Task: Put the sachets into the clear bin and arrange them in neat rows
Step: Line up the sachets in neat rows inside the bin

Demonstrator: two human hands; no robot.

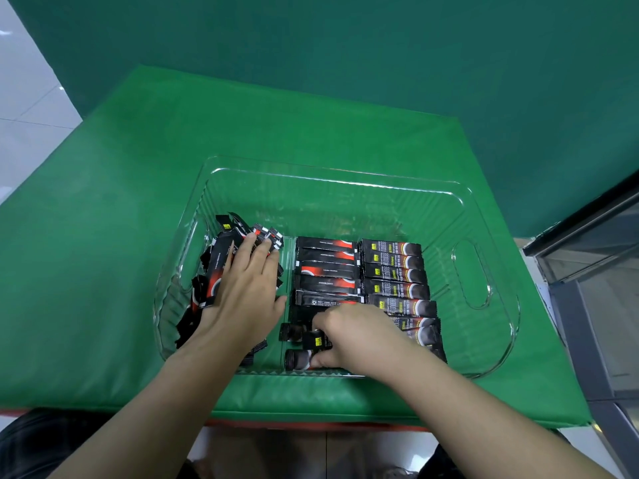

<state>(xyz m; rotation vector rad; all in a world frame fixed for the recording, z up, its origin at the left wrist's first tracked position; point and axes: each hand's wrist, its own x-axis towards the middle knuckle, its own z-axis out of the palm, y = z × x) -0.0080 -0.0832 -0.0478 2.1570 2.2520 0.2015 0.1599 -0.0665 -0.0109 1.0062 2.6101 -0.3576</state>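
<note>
Clear plastic bin (484, 216) sits on green padded mat (138, 202). Inside bin: two neat rows of black sachets (359, 274) right of centre, loose sachet pile (214, 271) at its left end. Left hand (242, 292) rests flat on pile, fingers straight. Right hand (356, 337) pinches one sachet (313, 338) at bin's near wall.

The sachets (326, 271) are black with a red-orange glow and small white print; those in the row at three o'clock (397, 281) show yellow labels and a dark round motif. The bin (470, 271) is clear, with ribbed walls. It sits on a bright green mat (121, 202), with a darker green backdrop (345, 46) at twelve o'clock.
</note>
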